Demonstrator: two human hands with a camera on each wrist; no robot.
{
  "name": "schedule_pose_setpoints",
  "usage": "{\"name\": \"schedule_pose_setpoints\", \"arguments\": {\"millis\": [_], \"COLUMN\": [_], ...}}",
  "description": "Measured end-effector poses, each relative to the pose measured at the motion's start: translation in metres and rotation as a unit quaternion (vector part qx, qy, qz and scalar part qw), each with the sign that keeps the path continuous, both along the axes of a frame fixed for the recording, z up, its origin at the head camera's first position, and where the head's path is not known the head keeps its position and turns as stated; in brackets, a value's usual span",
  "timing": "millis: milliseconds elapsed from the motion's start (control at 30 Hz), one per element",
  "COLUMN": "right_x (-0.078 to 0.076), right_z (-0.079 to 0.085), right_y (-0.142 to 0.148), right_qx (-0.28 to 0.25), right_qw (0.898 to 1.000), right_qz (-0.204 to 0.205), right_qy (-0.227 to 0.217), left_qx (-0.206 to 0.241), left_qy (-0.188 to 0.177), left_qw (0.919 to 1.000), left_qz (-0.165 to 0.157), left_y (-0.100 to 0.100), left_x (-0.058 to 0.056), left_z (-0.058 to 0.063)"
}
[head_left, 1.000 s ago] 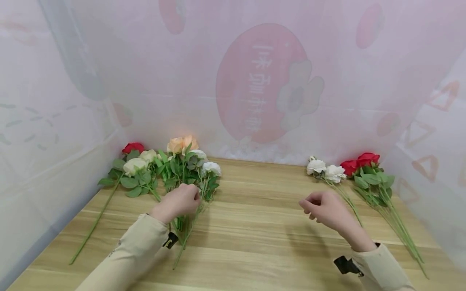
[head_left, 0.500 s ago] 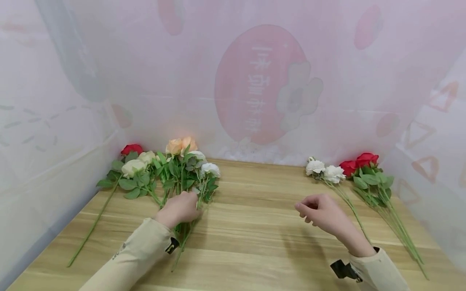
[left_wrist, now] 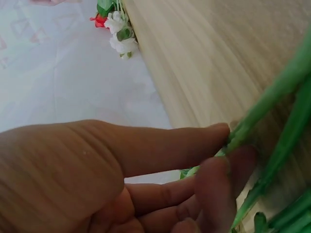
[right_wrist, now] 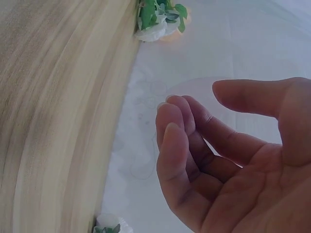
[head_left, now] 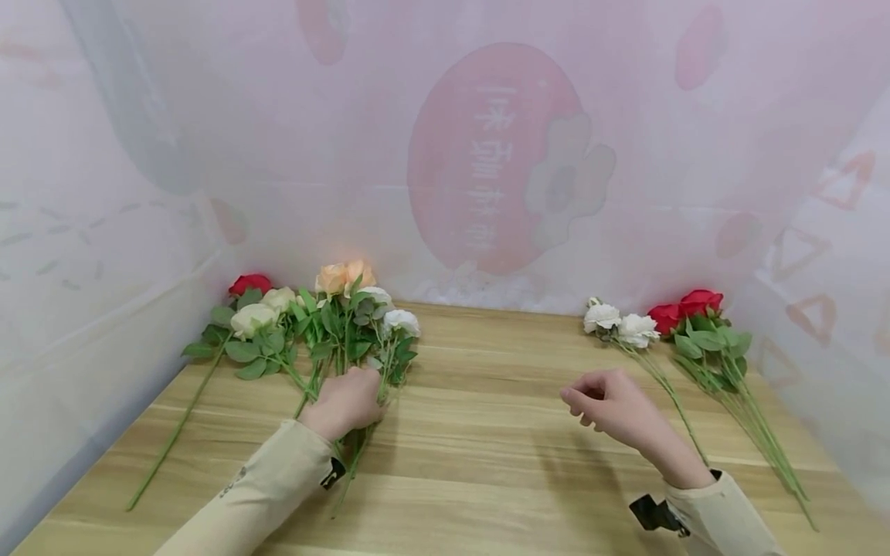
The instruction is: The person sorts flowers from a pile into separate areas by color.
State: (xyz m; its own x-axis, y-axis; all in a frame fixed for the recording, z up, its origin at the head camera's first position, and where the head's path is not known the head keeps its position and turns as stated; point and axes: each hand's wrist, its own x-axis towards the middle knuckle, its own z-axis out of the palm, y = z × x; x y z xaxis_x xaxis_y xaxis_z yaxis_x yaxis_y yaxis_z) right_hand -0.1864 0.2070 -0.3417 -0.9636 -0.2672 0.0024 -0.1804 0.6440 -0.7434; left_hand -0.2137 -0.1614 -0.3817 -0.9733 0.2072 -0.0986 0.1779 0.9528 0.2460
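Observation:
In the head view my left hand (head_left: 349, 398) reaches over the stems of the left flower group. The left wrist view shows its thumb and fingers pinching a green flower stem (left_wrist: 277, 92); which bloom it bears cannot be made out. White flowers (head_left: 401, 323) and peach roses (head_left: 345, 276) lie just beyond this hand. My right hand (head_left: 622, 409) hovers above the wooden table (head_left: 487, 432), fingers loosely curled with nothing between them, as the right wrist view confirms. Nearest to it are two white flowers (head_left: 620, 324) with long stems.
Cream roses (head_left: 254, 319) and a red rose (head_left: 250, 283) lie at the far left, one long stem (head_left: 177, 428) slanting toward the front. Red roses (head_left: 698, 303) with leafy stems lie at the right. A printed cloth (head_left: 487, 154) encloses the back and sides.
My left hand has shifted slightly toward me and to the right, staying at the stems. My right hand has drifted a little to the left. The flowers look almost unmoved.

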Motion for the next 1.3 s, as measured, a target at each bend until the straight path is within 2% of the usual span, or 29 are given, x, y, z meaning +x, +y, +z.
{"name": "schedule_pose_setpoints", "arguments": {"millis": [133,433,533,633,800,1033,1100,1200,1300], "right_x": [0.001,0.001,0.002,0.002,0.003,0.006,0.008,0.009,0.011], "right_z": [-0.001,0.0,-0.001,-0.001,-0.002,-0.002,-0.002,-0.001,-0.001], "right_y": [0.0,-0.002,-0.003,-0.003,-0.005,-0.008,-0.01,-0.012,-0.016], "right_qx": [-0.003,0.005,0.008,0.009,0.01,0.001,0.001,0.002,-0.004], "right_qw": [1.0,1.0,1.0,1.0,1.0,1.0,1.0,1.0,0.999], "right_qz": [-0.002,-0.005,-0.004,-0.002,0.001,0.01,0.014,0.025,0.036], "right_qy": [-0.004,0.003,0.003,0.003,0.007,0.006,0.005,0.004,0.002], "left_qx": [0.0,0.064,0.084,0.119,0.182,0.237,0.256,0.295,0.331], "left_qy": [0.004,-0.013,-0.013,-0.007,-0.012,-0.053,-0.065,-0.083,-0.082], "left_qw": [1.0,0.9979,0.9963,0.9921,0.9785,0.9609,0.9541,0.9392,0.9249], "left_qz": [0.005,0.007,-0.006,-0.038,-0.097,-0.134,-0.141,-0.154,-0.168], "left_y": [0.004,0.01,0.012,0.013,0.018,0.031,0.037,0.045,0.054], "left_x": [0.0,-0.002,0.0,0.002,0.006,0.013,0.015,0.021,0.027], "left_z": [-0.002,-0.005,-0.004,-0.003,-0.004,-0.005,-0.005,-0.005,-0.003]}}
